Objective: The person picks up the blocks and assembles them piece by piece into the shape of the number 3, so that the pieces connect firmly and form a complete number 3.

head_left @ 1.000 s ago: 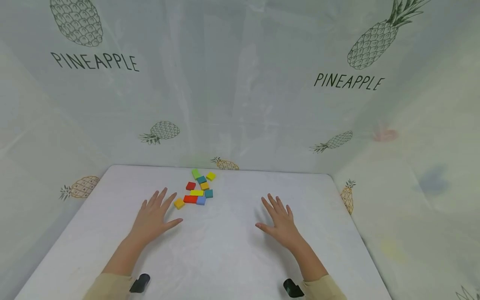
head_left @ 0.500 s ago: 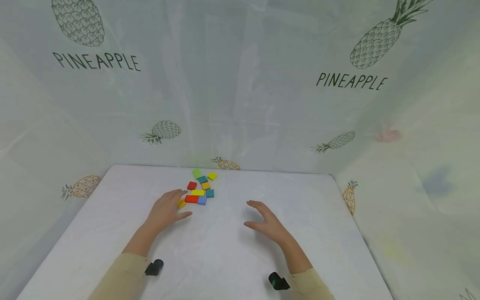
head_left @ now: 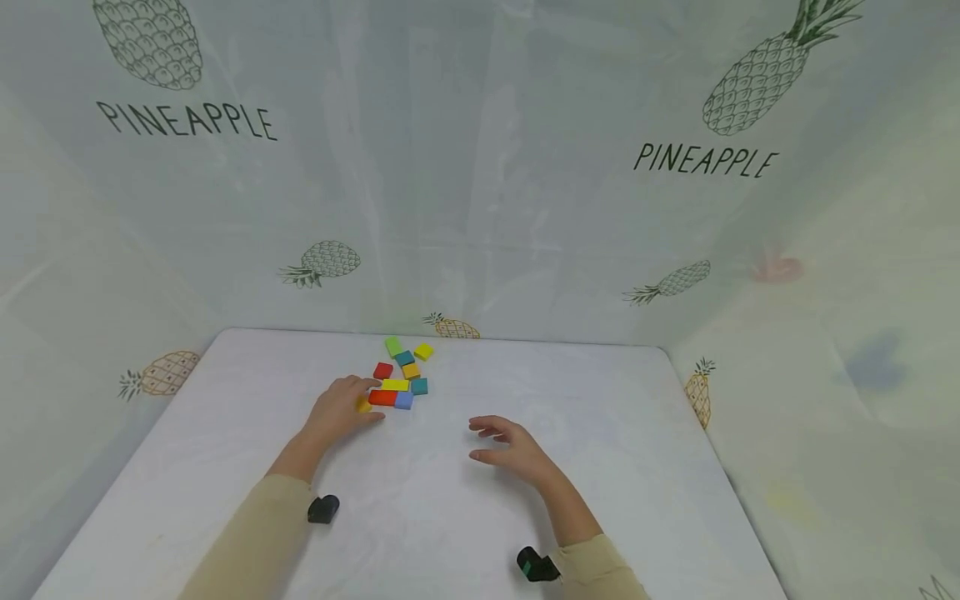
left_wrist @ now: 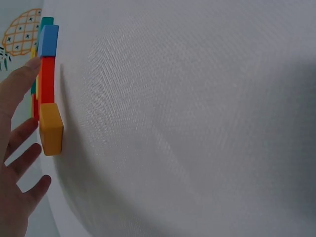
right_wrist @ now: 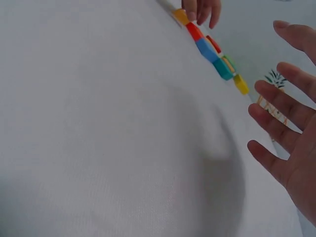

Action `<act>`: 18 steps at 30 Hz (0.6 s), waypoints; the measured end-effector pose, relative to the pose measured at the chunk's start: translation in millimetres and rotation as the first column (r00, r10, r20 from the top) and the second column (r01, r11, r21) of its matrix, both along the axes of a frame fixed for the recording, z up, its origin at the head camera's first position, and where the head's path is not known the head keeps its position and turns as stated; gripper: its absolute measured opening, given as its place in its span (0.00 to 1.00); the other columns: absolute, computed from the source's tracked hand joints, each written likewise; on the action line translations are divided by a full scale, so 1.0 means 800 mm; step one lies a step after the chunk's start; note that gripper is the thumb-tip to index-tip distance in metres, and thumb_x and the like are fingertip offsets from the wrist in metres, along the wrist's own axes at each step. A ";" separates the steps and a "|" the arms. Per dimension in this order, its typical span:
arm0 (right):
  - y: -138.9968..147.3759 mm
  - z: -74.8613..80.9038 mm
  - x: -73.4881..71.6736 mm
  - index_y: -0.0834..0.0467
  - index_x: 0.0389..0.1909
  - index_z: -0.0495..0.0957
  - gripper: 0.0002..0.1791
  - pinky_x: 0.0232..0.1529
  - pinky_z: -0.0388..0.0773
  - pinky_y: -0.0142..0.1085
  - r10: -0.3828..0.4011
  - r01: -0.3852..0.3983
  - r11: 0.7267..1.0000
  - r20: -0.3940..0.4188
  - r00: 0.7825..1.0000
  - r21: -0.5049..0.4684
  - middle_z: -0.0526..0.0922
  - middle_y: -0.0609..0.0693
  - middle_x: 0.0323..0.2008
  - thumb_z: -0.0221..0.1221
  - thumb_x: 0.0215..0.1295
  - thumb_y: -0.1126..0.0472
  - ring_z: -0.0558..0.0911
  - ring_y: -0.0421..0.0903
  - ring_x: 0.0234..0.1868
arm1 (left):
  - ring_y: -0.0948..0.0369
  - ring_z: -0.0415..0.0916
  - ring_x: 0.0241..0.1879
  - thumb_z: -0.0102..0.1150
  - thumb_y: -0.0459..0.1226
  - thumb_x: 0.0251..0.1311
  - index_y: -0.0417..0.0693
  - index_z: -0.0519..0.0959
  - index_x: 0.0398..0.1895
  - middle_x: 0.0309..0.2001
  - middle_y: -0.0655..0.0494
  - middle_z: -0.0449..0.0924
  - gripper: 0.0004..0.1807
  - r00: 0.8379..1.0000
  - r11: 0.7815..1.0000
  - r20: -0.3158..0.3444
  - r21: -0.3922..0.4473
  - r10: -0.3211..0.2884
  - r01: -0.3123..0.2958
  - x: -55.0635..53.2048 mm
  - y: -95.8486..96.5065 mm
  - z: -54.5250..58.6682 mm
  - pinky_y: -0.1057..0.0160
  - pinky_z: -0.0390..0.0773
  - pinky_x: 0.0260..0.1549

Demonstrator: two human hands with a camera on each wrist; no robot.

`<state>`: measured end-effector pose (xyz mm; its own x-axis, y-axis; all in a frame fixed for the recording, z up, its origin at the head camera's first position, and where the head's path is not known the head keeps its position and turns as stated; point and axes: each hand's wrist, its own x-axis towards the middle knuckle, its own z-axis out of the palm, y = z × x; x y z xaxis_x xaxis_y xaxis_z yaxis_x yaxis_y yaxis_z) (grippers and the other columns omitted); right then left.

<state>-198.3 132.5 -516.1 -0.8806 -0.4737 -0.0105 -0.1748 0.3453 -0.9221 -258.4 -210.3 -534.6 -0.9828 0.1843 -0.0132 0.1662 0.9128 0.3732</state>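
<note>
Over the near left end of a cluster of small coloured blocks hovers my left hand point(head_left: 339, 411), its thumb and fingers apart around an orange block point(left_wrist: 51, 129). In the head view, the hand partly hides that block. Beside it lie a red block point(head_left: 382, 398) and a blue block point(head_left: 403, 401). A long yellow block point(head_left: 395, 385) sits just behind, near the left fingertips; whether they touch it I cannot tell. My right hand point(head_left: 512, 447) is held above the table to the right of the cluster, fingers loosely bent, holding nothing.
Farther back are a dark red block point(head_left: 383, 371), teal blocks point(head_left: 419, 387), a second orange block point(head_left: 411, 371), a light green block point(head_left: 393, 347) and a yellow block point(head_left: 423, 351). The white table point(head_left: 450, 517) meets a pineapple-printed curtain point(head_left: 495, 167) at its back edge.
My left hand has moved forward and right to the orange block, its spread fingers drawing together. My right hand has moved left, toward the middle, with its fingers bending. The blocks appear unmoved.
</note>
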 end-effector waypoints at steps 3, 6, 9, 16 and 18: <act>-0.006 0.013 0.006 0.62 0.61 0.72 0.26 0.62 0.61 0.59 0.018 -0.017 1.000 0.021 1.000 -0.015 0.76 0.60 0.58 0.65 0.61 0.66 0.73 0.62 0.58 | 0.47 0.69 0.52 0.73 0.48 0.50 0.50 0.76 0.59 0.52 0.46 0.75 0.32 1.000 1.000 0.023 0.018 0.002 -0.003 -0.007 -0.001 -0.005 0.44 0.72 0.53; -0.009 0.027 0.014 0.63 0.61 0.73 0.26 0.62 0.61 0.59 0.033 -0.032 0.999 0.038 0.999 -0.037 0.76 0.63 0.57 0.65 0.61 0.67 0.72 0.64 0.58 | 0.48 0.69 0.51 0.73 0.46 0.52 0.50 0.77 0.58 0.51 0.46 0.75 0.29 0.999 0.999 0.046 0.041 0.010 -0.012 -0.013 0.001 -0.009 0.45 0.73 0.52; -0.012 0.032 0.017 0.63 0.61 0.73 0.26 0.61 0.61 0.60 0.042 -0.040 0.997 0.048 0.998 -0.059 0.76 0.64 0.57 0.64 0.61 0.67 0.72 0.65 0.58 | 0.48 0.69 0.51 0.72 0.44 0.53 0.49 0.78 0.57 0.51 0.46 0.75 0.27 0.998 0.998 0.060 0.051 0.029 -0.032 -0.017 0.003 -0.012 0.45 0.73 0.52; -0.020 0.007 0.010 0.65 0.61 0.72 0.28 0.61 0.61 0.61 0.026 -0.022 0.998 0.062 0.998 -0.059 0.77 0.64 0.56 0.66 0.59 0.66 0.72 0.65 0.58 | 0.49 0.71 0.45 0.72 0.39 0.53 0.47 0.79 0.50 0.42 0.48 0.76 0.21 0.998 0.998 0.048 0.037 0.044 -0.046 -0.027 0.006 -0.013 0.48 0.76 0.47; -0.020 -0.006 0.005 0.65 0.61 0.72 0.28 0.61 0.62 0.60 0.016 -0.013 0.999 0.057 0.998 -0.048 0.78 0.61 0.56 0.67 0.59 0.66 0.73 0.62 0.57 | 0.50 0.71 0.44 0.72 0.38 0.52 0.47 0.79 0.49 0.41 0.49 0.76 0.20 0.998 0.999 0.045 0.032 0.043 -0.044 -0.030 0.006 -0.012 0.49 0.76 0.46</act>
